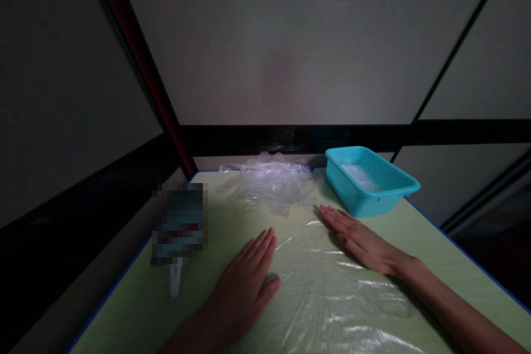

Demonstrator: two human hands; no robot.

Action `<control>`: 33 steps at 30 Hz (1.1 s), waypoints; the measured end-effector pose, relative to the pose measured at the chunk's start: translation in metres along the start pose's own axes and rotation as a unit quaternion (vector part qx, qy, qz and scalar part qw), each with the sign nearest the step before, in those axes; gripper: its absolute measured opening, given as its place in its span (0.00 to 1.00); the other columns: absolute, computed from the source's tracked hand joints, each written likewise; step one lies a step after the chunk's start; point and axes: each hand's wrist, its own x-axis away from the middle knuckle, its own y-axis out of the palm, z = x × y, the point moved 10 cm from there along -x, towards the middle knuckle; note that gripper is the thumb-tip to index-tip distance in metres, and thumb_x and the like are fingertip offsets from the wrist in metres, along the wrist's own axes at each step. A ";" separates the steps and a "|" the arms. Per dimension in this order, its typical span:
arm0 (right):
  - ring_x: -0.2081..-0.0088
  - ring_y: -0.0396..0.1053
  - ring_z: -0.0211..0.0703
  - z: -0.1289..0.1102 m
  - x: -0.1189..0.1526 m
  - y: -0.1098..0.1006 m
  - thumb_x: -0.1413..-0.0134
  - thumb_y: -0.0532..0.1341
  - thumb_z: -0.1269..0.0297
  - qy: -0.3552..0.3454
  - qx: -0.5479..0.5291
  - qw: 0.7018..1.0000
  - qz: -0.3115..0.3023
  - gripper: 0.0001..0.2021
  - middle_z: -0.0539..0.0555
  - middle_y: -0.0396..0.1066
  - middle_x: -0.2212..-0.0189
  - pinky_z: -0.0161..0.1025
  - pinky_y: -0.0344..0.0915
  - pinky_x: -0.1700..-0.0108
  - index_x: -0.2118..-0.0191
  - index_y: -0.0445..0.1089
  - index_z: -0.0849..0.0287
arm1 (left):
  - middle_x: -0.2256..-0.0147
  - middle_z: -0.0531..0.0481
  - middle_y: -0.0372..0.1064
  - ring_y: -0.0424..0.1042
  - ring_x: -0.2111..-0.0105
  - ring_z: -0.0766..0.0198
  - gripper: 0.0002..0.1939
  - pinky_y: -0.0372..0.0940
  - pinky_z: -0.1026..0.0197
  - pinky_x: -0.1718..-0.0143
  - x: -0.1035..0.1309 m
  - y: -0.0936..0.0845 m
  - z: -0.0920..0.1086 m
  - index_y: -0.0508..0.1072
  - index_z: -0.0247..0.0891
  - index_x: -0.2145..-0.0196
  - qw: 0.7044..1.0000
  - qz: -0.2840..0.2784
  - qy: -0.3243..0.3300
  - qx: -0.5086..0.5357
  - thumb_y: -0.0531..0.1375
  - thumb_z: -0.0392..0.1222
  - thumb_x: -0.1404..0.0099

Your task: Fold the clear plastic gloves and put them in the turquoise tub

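Holds the left hand (243, 290) flat with an open, empty grip at the left edge of the clear plastic sheet (315, 287). Might crease or tear it (thin, wrinkled stuff) by dragging unevenly. Has it spread on the table (128, 310) with its long axis apparently pointing away, toward the bunched plastic (269, 182). Rests the right hand (363, 242) flat at its far right, gripping nothing, near the blue tub (373, 206).
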 end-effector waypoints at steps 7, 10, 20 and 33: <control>0.38 0.35 0.46 -0.023 -0.004 0.001 0.37 0.40 0.59 -0.002 0.009 1.000 -0.003 0.26 0.53 0.34 0.37 0.50 0.39 0.39 0.37 0.34 0.59 | 0.38 0.45 0.36 0.39 0.39 0.60 0.31 0.46 0.53 0.42 0.003 0.002 -0.003 0.44 0.34 0.39 1.000 -0.010 -0.008 -0.012 0.49 0.46 0.35; 0.38 0.33 0.43 -0.037 -0.009 0.008 0.37 0.40 0.61 -0.016 0.028 0.999 -0.022 0.26 0.52 0.32 0.37 0.48 0.38 0.39 0.37 0.33 0.59 | 0.38 0.46 0.35 0.39 0.39 0.59 0.33 0.46 0.53 0.42 0.008 0.003 -0.013 0.41 0.36 0.38 1.000 -0.017 -0.011 -0.017 0.49 0.47 0.36; 0.38 0.32 0.44 -0.040 -0.019 0.012 0.37 0.42 0.62 -0.011 0.053 0.998 -0.019 0.26 0.55 0.34 0.37 0.48 0.37 0.38 0.37 0.35 0.63 | 0.38 0.42 0.36 0.41 0.40 0.55 0.32 0.48 0.50 0.43 0.008 -0.009 -0.016 0.42 0.33 0.39 0.999 0.006 -0.010 -0.035 0.49 0.47 0.36; 0.38 0.32 0.43 -0.045 -0.022 0.019 0.38 0.42 0.62 -0.032 0.086 0.995 -0.031 0.26 0.58 0.35 0.38 0.47 0.38 0.39 0.37 0.37 0.66 | 0.40 0.33 0.41 0.42 0.41 0.51 0.29 0.48 0.51 0.42 -0.047 0.001 0.051 0.51 0.21 0.42 0.999 -0.005 -0.018 -0.035 0.49 0.43 0.36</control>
